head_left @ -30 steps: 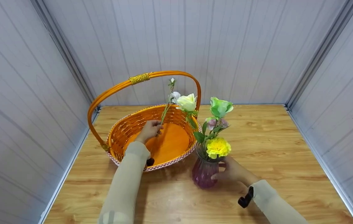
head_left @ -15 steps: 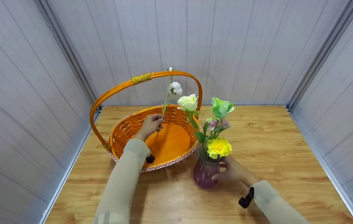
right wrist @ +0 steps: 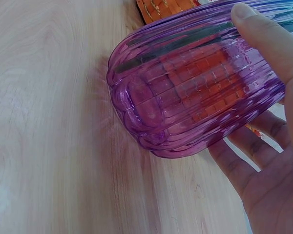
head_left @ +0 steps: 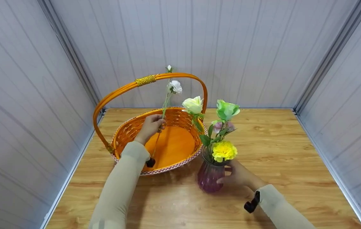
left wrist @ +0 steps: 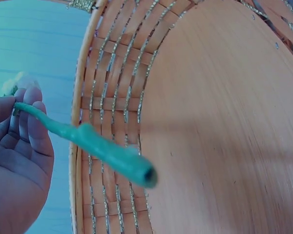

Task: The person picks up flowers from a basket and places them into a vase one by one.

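My left hand (head_left: pixel 150 127) pinches the thin green stem of a white artificial flower (head_left: pixel 176 86) between thumb and fingers. The stem (left wrist: pixel 107 148) runs down past the hand, over the inside of the orange wicker basket (head_left: pixel 129 127). A small white bud (head_left: pixel 169 68) tops the same spray. My right hand (head_left: pixel 239 175) holds the purple ribbed glass vase (head_left: pixel 210 178), thumb (right wrist: pixel 263 36) on one side and fingers on the other. Standing in the vase are a yellow carnation (head_left: pixel 224 151), a green rose (head_left: pixel 227 109), a pale cream rose (head_left: pixel 193 105) and a pinkish bloom (head_left: pixel 223 126).
An arched basket handle (head_left: pixel 145 80) rises over the left hand's work area. The basket stands left of the vase on a wooden table (head_left: pixel 272 143). White panelled walls (head_left: pixel 247 47) enclose the back and both sides.
My left hand has risen a little and shifted left, lifting the white flower higher and tilting it more upright. The right hand and the vase stay in place.
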